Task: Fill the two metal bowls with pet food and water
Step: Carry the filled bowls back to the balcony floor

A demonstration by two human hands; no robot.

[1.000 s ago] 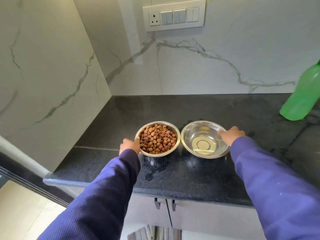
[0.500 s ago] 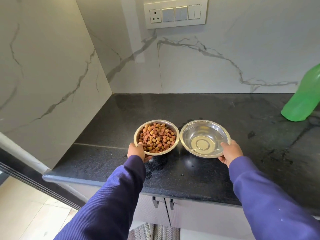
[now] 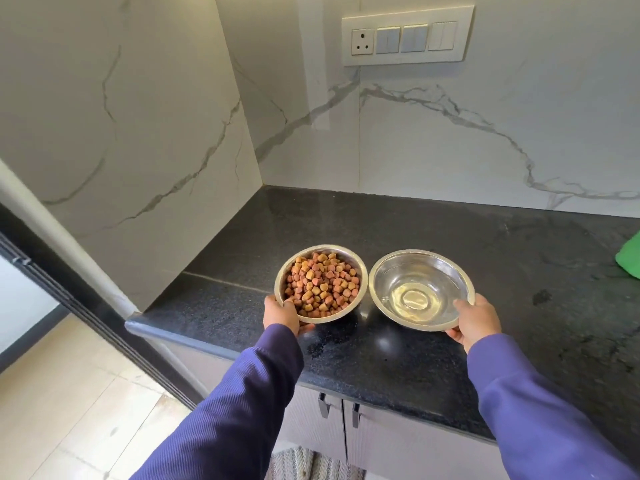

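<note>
Left hand (image 3: 281, 314): grips the near-left rim of the food bowl (image 3: 360, 271), thumb over the rim, fingers curled underneath.
Right hand (image 3: 477, 322): grips the near-right rim of the water bowl (image 3: 384, 271), thumb on the rim, fingers wrapped under the edge.
Food bowl: round steel bowl, heaped with brown and orange kibble (image 3: 321, 289); it sits over the black counter (image 3: 398, 230), near the front edge. Whether it rests on the counter or is lifted off it cannot be told.
Water bowl: wider, shallower steel bowl just right of the food bowl, rims almost touching; clear water (image 3: 414, 299) pools in its bottom.
Sleeves: both arms in purple ribbed fabric.
Green bottle (image 3: 628, 259): only its edge shows at the far right, on the counter, well apart from the bowls.
Wall: white marble with grey veins; switch panel (image 3: 407, 36) with a socket above the counter.
Below: cabinet doors with dark handles (image 3: 339, 407).
</note>
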